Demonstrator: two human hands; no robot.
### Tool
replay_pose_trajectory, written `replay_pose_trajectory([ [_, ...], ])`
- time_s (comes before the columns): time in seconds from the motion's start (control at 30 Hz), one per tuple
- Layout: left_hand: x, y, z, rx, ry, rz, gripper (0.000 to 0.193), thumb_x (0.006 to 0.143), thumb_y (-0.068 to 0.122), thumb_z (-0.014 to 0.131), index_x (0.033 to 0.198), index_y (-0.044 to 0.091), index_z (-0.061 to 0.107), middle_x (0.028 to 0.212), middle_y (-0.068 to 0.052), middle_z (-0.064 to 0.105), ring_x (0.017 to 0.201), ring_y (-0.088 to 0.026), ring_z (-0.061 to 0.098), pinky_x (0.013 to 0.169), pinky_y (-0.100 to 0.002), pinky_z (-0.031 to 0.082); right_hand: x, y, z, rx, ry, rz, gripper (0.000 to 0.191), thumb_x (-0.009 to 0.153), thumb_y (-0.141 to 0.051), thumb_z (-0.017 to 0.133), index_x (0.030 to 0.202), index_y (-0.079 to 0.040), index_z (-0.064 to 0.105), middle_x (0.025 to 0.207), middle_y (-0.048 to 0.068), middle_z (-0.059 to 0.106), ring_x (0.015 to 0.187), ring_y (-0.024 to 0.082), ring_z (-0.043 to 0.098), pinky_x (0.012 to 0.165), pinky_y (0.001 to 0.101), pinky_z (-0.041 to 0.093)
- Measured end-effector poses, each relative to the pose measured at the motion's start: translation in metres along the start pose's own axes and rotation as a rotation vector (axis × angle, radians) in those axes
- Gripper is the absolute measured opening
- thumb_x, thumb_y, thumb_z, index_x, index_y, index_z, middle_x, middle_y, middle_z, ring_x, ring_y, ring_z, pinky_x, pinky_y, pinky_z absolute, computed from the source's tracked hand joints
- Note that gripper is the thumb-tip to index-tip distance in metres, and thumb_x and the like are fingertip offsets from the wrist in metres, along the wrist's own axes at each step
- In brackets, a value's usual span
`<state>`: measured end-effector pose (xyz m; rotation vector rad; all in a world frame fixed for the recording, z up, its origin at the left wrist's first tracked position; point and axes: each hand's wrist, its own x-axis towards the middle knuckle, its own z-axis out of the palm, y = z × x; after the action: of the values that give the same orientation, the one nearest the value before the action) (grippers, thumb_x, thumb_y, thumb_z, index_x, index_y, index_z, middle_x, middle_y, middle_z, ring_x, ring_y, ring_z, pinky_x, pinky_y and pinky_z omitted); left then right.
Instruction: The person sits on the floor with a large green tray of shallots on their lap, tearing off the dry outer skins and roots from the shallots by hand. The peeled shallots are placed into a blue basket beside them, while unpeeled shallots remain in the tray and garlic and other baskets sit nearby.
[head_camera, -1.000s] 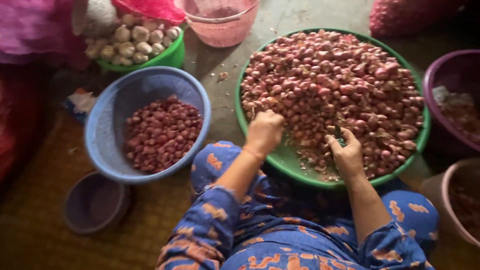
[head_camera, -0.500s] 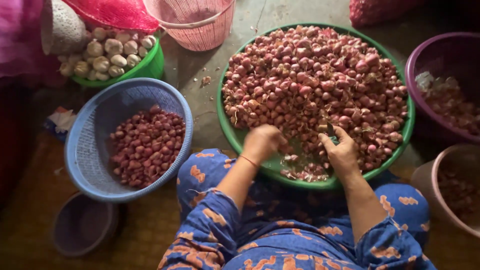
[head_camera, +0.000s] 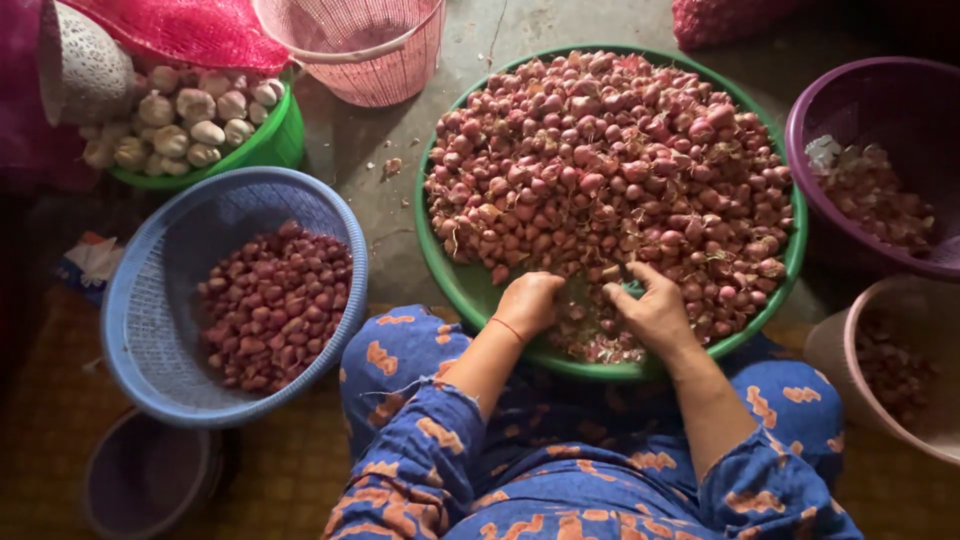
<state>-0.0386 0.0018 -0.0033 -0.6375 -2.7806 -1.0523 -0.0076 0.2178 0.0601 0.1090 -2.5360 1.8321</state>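
Both hands at near rim of big round green plastic basin (head_camera: 455, 285), heaped w/ small red shallots (head_camera: 610, 170).

Left hand (head_camera: 528, 303) curled into loose fist, contents hidden, can't tell if gripping. Right hand (head_camera: 652, 308) fingers spread, narrow pinch on pile edge, shallots touching fingertips. Blue plastic mesh basket (head_camera: 150, 300) w/ more shallots well left.
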Motion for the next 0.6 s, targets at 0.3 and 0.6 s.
replay_pose_trajectory([
  [0.3,0.008,0.053,0.051,0.072,0.014,0.422,0.010,0.081,0.016,0.074,0.091,0.014,0.073,0.093,-0.010,0.069,0.089,-0.031,0.070,0.073,-0.042,0.058,0.009,-0.008,-0.013,-0.113,0.115,-0.077,0.022,0.088,-0.016,0.075,0.107,-0.005,0.073,0.087,0.003,0.075,0.071,0.011,0.066,0.064,0.0273,0.054],
  [0.6,0.011,0.033,0.012,-0.894,0.033,-0.380,0.018,0.092,0.014,0.079,0.085,0.001,0.068,0.074,-0.006,0.068,0.067,-0.011,0.062,0.060,-0.028,0.052,-0.001,-0.021,-0.003,0.073,-0.116,-0.051,0.020,0.085,-0.009,0.078,0.103,-0.003,0.071,0.086,0.000,0.070,0.080,0.007,0.062,0.068,0.0258,0.055],
])
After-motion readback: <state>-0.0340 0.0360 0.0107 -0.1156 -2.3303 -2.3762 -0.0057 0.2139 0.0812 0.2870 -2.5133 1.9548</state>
